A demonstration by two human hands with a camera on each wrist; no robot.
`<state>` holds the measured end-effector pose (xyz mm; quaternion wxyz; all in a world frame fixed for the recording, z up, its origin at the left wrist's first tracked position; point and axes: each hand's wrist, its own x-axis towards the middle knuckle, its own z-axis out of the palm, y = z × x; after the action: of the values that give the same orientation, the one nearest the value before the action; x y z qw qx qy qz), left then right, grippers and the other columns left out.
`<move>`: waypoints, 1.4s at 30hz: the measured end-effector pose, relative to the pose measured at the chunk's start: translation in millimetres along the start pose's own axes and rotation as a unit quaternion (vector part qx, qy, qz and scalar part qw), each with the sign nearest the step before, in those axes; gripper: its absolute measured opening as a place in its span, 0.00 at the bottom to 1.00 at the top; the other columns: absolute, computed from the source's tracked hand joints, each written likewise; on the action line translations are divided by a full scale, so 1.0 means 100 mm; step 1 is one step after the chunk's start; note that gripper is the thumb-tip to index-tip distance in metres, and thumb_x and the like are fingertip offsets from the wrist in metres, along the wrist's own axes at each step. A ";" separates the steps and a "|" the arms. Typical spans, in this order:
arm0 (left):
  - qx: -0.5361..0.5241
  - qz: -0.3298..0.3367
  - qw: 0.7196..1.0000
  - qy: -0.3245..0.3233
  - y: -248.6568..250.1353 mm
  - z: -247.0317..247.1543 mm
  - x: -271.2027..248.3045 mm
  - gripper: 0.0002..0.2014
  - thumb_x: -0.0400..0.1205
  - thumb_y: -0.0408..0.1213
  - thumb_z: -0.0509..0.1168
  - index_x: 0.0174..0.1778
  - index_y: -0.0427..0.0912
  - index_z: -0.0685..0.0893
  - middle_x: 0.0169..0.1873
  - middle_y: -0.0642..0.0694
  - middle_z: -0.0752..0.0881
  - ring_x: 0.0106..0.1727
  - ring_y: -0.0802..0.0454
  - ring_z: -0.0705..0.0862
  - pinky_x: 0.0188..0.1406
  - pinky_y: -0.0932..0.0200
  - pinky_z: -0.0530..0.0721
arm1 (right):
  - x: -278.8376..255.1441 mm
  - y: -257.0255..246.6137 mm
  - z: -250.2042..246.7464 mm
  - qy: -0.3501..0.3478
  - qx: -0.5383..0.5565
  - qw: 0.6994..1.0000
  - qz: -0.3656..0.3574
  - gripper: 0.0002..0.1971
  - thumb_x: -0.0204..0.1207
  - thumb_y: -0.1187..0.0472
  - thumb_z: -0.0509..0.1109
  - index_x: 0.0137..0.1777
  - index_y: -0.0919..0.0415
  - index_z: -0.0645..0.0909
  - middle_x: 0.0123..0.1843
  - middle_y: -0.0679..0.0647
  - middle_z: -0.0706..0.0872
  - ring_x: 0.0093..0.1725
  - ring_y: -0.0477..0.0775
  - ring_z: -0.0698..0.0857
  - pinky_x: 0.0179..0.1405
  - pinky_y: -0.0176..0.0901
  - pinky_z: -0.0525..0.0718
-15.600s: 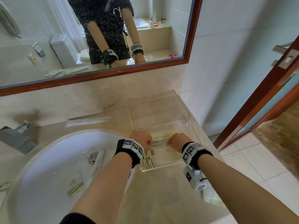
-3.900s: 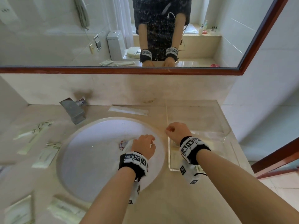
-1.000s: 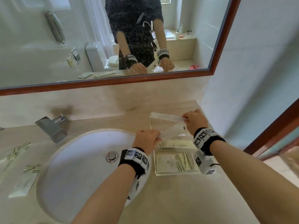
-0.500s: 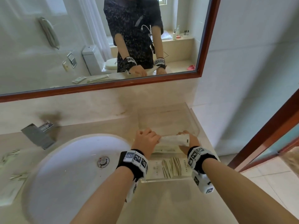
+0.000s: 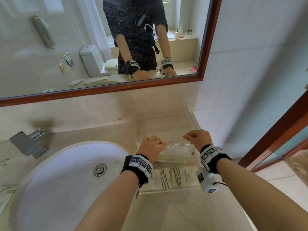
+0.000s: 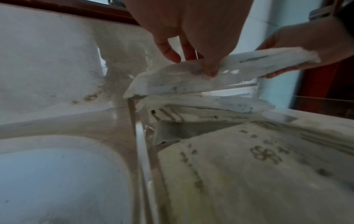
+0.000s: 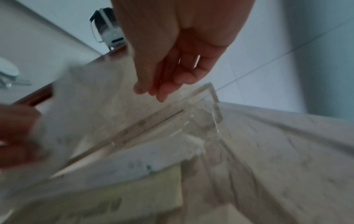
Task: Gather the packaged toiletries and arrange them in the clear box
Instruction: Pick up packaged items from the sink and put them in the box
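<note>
The clear box stands on the counter to the right of the sink. Inside lie a striped flat packet and a long white packet. Just above them is another long white packet. My left hand pinches its left part between thumb and fingers. My right hand is at the packet's right end. Its fingers hang loose and grip nothing, though in the left wrist view they touch that end. The held packet tilts over the box wall.
The box's clear lid lies open behind it, against the wall. A white sink and a steel faucet are to the left. More packets lie at the far left of the counter. A red door frame is on the right.
Both hands brought the long white packet down from above the box to just over the packets inside. My right hand's grip on its end has loosened and the hand has moved slightly back.
</note>
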<state>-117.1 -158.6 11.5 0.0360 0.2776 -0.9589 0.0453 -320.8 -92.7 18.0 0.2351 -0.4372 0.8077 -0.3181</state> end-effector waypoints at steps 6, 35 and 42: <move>0.026 0.017 0.999 -0.023 0.20 0.03 0.18 0.11 0.66 0.32 0.77 0.42 0.49 0.89 0.37 0.52 0.90 0.43 0.49 0.86 0.37 0.56 0.82 | -0.04 -0.13 -0.06 -0.042 -0.037 0.997 -0.052 0.17 0.67 0.44 0.77 0.47 0.57 0.90 0.44 0.46 0.88 0.47 0.48 0.85 0.53 0.41 0.83; -0.071 -0.174 0.977 -0.099 -0.10 0.14 -0.15 0.12 0.84 0.27 0.56 0.56 0.35 0.84 0.57 0.41 0.82 0.61 0.44 0.78 0.57 0.56 0.79 | -0.16 -0.07 0.36 -0.123 -0.235 0.957 -0.116 0.15 0.79 0.62 0.67 0.65 0.63 0.82 0.63 0.57 0.81 0.61 0.59 0.83 0.61 0.43 0.78; -0.112 -0.139 0.982 -0.064 -0.17 -0.03 -0.49 0.19 0.83 0.31 0.58 0.71 0.39 0.77 0.75 0.44 0.74 0.75 0.47 0.72 0.77 0.53 0.70 | -0.21 -0.19 0.33 -0.121 -0.247 0.954 -0.120 0.16 0.80 0.63 0.66 0.67 0.62 0.80 0.65 0.57 0.80 0.62 0.59 0.82 0.64 0.45 0.78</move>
<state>-66.5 -146.3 11.4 0.0112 0.4048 -0.9104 -0.0853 -278.0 -92.5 11.1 0.1757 -0.6105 0.7682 -0.0798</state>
